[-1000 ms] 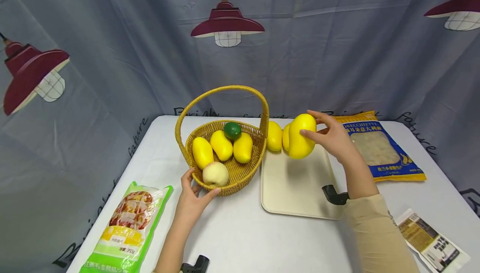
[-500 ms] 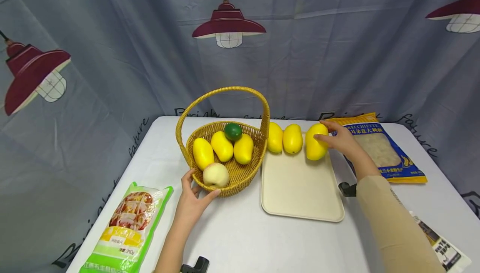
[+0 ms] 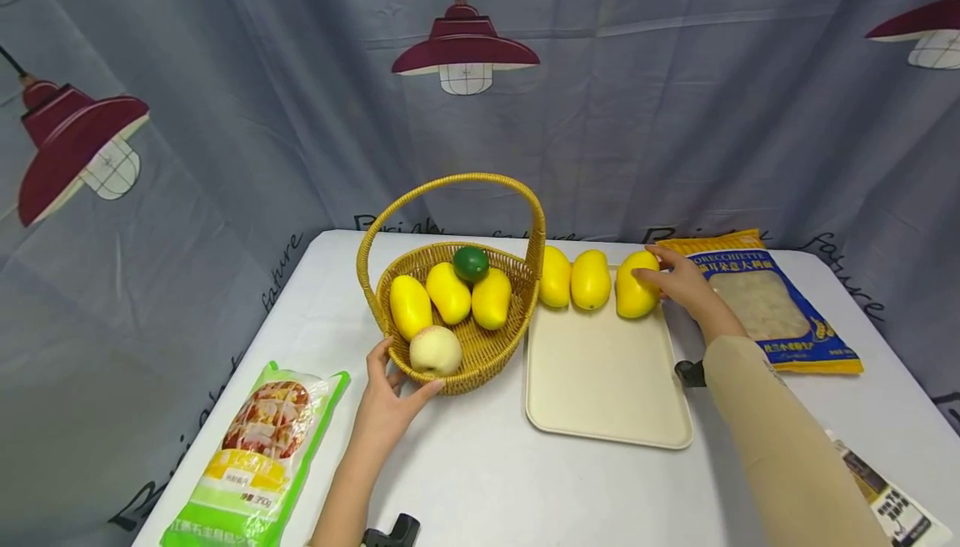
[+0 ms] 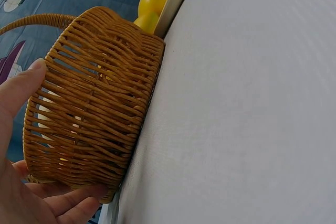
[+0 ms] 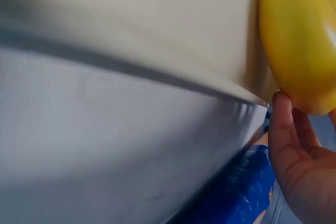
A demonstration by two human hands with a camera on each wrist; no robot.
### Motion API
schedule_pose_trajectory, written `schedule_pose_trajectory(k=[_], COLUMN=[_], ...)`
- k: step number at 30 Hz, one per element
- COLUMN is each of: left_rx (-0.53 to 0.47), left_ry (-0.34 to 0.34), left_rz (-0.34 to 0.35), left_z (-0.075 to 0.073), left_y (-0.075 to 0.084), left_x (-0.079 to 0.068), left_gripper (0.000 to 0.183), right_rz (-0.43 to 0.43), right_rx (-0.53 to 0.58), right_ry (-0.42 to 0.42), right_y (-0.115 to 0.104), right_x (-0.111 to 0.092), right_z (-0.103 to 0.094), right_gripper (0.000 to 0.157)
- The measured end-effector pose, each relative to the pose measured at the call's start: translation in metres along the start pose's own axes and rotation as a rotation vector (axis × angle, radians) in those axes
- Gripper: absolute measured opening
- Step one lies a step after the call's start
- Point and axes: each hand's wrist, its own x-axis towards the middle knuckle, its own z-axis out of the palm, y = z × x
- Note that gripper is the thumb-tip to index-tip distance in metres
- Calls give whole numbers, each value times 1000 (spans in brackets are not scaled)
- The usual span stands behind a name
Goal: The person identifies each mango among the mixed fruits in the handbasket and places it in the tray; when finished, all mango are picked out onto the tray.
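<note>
In the head view, my right hand holds a yellow mango between thumb and fingers at the far right corner of a cream tray. The right wrist view shows this mango low against the tray's surface. Beside it on the tray, two more mangoes stand in a row. My left hand grips the near left side of a wicker basket, thumb and fingers spread round its wall. Inside the basket are several mangoes, a small dark green fruit and a pale peach-like fruit.
A green-edged food packet lies at the left of the white table. Right of the tray is a blue and yellow pasta bag. A smaller packet lies at the near right, partly behind my right sleeve. The basket's tall handle arches above it.
My right hand has moved right and down with the mango, from in front of the other two to the row's right end on the tray. The left hand has stayed at the basket.
</note>
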Motion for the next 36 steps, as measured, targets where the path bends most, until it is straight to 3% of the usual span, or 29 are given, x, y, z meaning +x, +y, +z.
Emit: schedule_pose_trajectory(k=[7, 16, 30, 36], left_rx=[3, 3, -4, 3], left_ry=[3, 10, 4, 6], left_rz=[-10, -5, 1, 0], left_z=[0, 1, 1, 0], left_y=[2, 2, 1, 1], left_x=[-1, -1, 0, -1], left_gripper=[106, 105, 105, 105], right_rz=[59, 64, 46, 32], right_rx=[35, 70, -46, -117], right_ry=[2, -43, -51, -18], right_y=[-2, -7, -8, -12], right_x=[4, 5, -5, -14], right_z=[5, 11, 10, 6], right_gripper=[87, 86, 96, 98])
